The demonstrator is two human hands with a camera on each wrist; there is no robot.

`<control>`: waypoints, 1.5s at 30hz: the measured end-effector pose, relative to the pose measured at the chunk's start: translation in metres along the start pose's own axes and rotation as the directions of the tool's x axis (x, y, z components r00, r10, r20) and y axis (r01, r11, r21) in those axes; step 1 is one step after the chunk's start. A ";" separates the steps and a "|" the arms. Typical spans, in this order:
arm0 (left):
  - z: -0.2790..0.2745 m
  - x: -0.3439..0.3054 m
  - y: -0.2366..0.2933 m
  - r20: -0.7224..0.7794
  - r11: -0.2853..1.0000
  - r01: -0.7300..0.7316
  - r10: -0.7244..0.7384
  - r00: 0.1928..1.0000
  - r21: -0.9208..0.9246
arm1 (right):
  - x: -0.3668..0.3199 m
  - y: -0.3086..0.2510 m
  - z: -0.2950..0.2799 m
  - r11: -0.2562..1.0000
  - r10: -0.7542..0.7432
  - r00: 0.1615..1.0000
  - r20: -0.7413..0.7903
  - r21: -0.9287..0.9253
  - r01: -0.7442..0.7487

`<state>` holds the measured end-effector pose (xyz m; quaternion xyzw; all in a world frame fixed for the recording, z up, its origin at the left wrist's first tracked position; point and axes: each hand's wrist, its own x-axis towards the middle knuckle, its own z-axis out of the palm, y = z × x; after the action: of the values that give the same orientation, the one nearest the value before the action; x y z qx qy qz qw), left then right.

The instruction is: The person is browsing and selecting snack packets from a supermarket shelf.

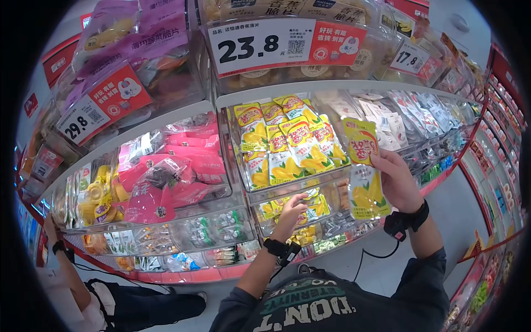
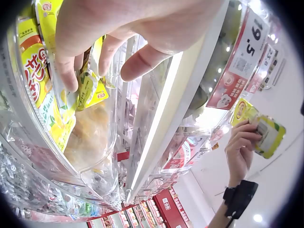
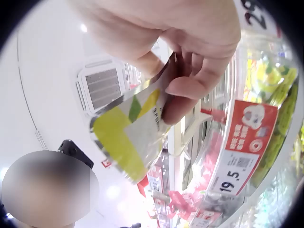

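My right hand (image 1: 395, 180) holds a tall yellow mango-snack packet (image 1: 360, 143) upright in front of the shelf, pinched by its right edge. In the right wrist view the fingers (image 3: 190, 42) pinch the packet (image 3: 128, 137) against the thumb. My left hand (image 1: 291, 209) reaches into a lower clear bin (image 1: 332, 193) of small yellow packets (image 1: 316, 207). In the left wrist view its fingers (image 2: 71, 57) are among these small packets (image 2: 90, 88), one lying between two fingers. Whether it is gripped is unclear. The right hand (image 2: 241, 145) and its packet (image 2: 268, 135) show at the right of that view.
The bin above holds several matching mango packets (image 1: 293, 146). Pink packets (image 1: 177, 171) fill the bin to the left. Price tags read 23.8 (image 1: 260, 47) and 29.8 (image 1: 102, 105). Another person (image 1: 72, 288) crouches at lower left. Red shelving (image 1: 498, 144) lines the aisle on the right.
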<state>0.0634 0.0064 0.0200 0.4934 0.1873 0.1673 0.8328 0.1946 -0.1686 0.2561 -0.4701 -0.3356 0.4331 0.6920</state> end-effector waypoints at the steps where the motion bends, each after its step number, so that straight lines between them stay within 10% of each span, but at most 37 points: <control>1: -0.001 -0.002 0.003 0.045 1.000 0.019 -0.020 0.999 0.021 | 0.010 -0.010 0.016 0.999 0.033 0.999 0.037 -0.021 -0.033; 11: -0.005 -0.001 -0.014 0.034 0.962 -0.057 0.068 0.997 -0.266 | 0.140 0.009 0.092 0.792 0.286 0.907 0.310 -0.609 -0.042; 18: -0.017 -0.030 -0.014 -0.089 0.964 -0.161 0.145 0.985 -0.210 | 0.136 -0.004 0.089 0.163 0.189 0.932 0.310 -0.946 0.281; 22: -0.030 -0.054 -0.013 -0.201 0.984 -0.176 0.165 0.966 -0.036 | 0.070 -0.036 0.086 0.570 0.212 0.845 0.492 -0.764 0.302; 27: -0.028 -0.078 0.003 -0.273 0.959 -0.209 0.256 0.927 0.191 | 0.019 0.006 0.047 0.541 0.608 0.447 0.656 -0.754 0.372; 30: -0.029 -0.085 0.002 -0.245 0.922 -0.162 0.258 0.935 0.351 | 0.013 0.097 -0.001 0.270 0.439 0.776 0.453 -0.890 0.367; 32: -0.024 -0.093 0.000 -0.185 0.918 -0.187 0.263 0.947 0.349 | 0.011 0.161 -0.029 -0.056 -0.023 0.921 0.390 -0.920 0.388; 35: -0.020 -0.100 -0.004 -0.063 0.889 -0.257 0.302 0.951 0.379 | 0.007 0.191 -0.025 0.753 0.057 0.998 0.042 -0.658 -0.015; 36: -0.021 -0.101 -0.006 -0.015 0.874 -0.284 0.315 0.949 0.393 | 0.005 0.190 -0.023 0.820 0.179 0.983 -0.036 -0.547 -0.169; 45: -0.022 -0.099 -0.016 -0.020 0.954 -0.049 0.057 0.998 0.295 | 0.001 0.206 -0.021 0.793 0.110 0.994 0.026 -0.605 -0.072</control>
<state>-0.0319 -0.0305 0.0106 0.6142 0.2086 0.1667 0.7426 0.1547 -0.1373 0.0551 -0.6680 -0.4536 0.3506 0.4744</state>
